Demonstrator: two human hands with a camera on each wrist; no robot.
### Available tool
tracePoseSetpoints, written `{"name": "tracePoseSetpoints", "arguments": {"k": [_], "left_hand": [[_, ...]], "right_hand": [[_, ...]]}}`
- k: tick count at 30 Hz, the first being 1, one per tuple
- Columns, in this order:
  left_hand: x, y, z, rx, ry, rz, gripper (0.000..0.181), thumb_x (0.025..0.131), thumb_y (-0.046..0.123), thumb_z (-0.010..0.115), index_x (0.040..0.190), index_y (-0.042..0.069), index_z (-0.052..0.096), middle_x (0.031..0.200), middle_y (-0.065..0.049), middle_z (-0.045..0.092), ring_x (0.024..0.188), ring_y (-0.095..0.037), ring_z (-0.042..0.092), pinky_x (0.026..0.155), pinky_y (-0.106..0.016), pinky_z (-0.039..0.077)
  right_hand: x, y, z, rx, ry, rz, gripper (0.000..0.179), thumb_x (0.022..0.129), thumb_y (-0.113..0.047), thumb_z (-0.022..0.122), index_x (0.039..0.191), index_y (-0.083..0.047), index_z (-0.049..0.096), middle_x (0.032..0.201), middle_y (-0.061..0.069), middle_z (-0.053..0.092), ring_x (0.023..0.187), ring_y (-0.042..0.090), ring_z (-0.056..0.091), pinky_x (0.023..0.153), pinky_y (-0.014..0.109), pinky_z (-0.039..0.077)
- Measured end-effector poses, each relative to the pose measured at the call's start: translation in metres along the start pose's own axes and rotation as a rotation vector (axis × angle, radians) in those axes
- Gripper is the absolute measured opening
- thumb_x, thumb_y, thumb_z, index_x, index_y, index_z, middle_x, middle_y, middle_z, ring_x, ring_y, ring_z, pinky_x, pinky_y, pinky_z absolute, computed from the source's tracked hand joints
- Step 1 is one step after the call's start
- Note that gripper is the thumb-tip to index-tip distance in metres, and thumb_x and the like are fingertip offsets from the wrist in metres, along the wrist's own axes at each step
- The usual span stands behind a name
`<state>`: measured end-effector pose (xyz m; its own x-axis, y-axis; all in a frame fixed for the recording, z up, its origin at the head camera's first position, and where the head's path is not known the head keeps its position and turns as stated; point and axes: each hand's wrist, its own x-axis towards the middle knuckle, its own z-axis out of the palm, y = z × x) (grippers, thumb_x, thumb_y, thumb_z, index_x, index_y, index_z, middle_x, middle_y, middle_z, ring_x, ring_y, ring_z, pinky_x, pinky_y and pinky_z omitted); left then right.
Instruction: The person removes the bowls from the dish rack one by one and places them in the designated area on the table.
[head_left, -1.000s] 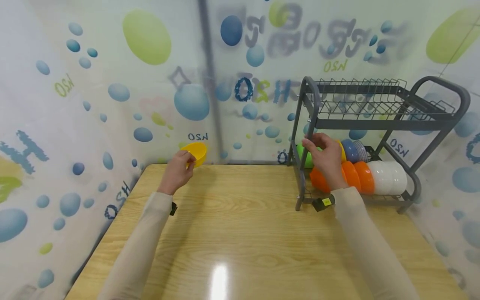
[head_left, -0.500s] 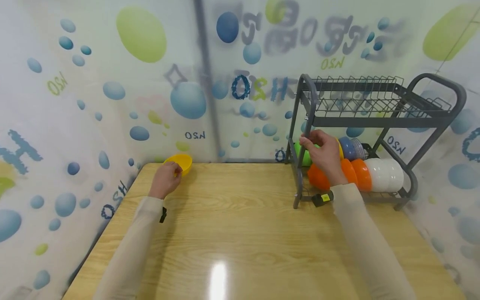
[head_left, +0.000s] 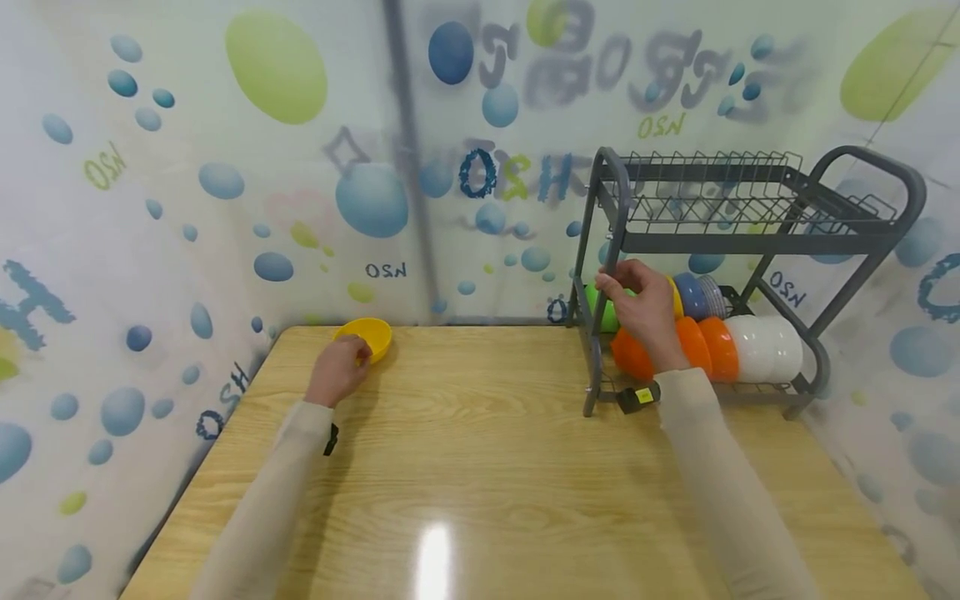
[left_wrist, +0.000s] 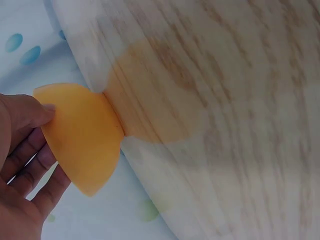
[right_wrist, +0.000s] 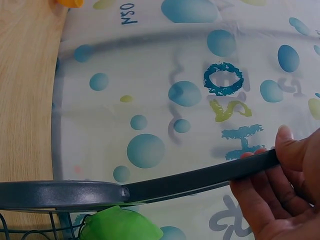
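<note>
My left hand pinches the rim of a yellow bowl at the table's far left corner. In the left wrist view the thumb lies on one side of the bowl and the fingers on the other; its base touches the tabletop. My right hand holds the front left post of a grey two-tier dish rack. In the right wrist view the thumb and fingers close round that post, with a green bowl nearby.
On the rack's lower tier stand orange bowls, white bowls and a blue bowl, some hidden behind the right hand. The upper wire tier holds nothing. Patterned sheets border the wooden table.
The left hand has lowered the yellow bowl from above the table's back edge onto the tabletop, shifting somewhat left. The right hand has kept its hold on the rack post.
</note>
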<state>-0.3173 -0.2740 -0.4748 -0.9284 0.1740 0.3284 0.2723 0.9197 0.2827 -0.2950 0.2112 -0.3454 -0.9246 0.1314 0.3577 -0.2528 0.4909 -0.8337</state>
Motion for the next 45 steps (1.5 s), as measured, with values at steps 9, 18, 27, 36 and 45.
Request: {"name": "tracePoseSetpoints", "arguments": {"k": [9,18,27,36,45], "left_hand": [[-0.002,0.004,0.0,-0.009,-0.017,0.014,0.006,0.089,0.002,0.073,0.094,0.0,0.073,0.095,-0.017,0.071,0.088,-0.031,0.062,0.086,-0.048,0.057],[-0.002,0.005,-0.003,-0.025,-0.035,0.031,0.009,0.089,0.003,0.073,0.097,-0.001,0.074,0.096,-0.016,0.071,0.092,-0.032,0.06,0.088,-0.048,0.056],[-0.003,0.002,0.0,-0.058,0.017,0.029,0.021,0.09,0.01,0.074,0.106,-0.003,0.07,0.106,-0.021,0.066,0.102,-0.036,0.054,0.086,-0.05,0.054],[-0.002,0.014,0.001,-0.183,0.02,-0.046,0.045,0.094,0.02,0.073,0.131,-0.002,0.06,0.133,-0.027,0.057,0.125,-0.043,0.049,0.104,-0.059,0.047],[0.005,0.042,0.0,-0.29,-0.007,-0.059,0.059,0.098,0.037,0.07,0.143,0.003,0.052,0.143,-0.024,0.05,0.133,-0.042,0.045,0.11,-0.061,0.042]], "right_hand": [[-0.001,-0.001,-0.001,0.007,0.0,0.017,0.042,0.1,-0.042,0.065,0.125,-0.008,0.067,0.116,0.016,0.073,0.111,0.027,0.062,0.11,0.049,0.045],[0.0,0.0,0.001,0.01,-0.003,0.003,0.042,0.1,-0.042,0.065,0.123,-0.007,0.068,0.113,0.017,0.073,0.11,0.028,0.062,0.116,0.054,0.04],[-0.001,-0.001,0.002,0.015,0.003,-0.006,0.039,0.1,-0.04,0.065,0.121,-0.008,0.069,0.112,0.017,0.073,0.108,0.027,0.062,0.113,0.052,0.044],[-0.001,0.0,0.003,0.021,0.013,0.01,0.034,0.1,-0.035,0.067,0.122,-0.008,0.068,0.113,0.016,0.073,0.11,0.027,0.064,0.11,0.049,0.046],[-0.001,0.001,0.003,0.017,0.02,0.008,0.034,0.1,-0.035,0.067,0.122,-0.008,0.068,0.112,0.017,0.073,0.109,0.026,0.064,0.109,0.048,0.047]]}}
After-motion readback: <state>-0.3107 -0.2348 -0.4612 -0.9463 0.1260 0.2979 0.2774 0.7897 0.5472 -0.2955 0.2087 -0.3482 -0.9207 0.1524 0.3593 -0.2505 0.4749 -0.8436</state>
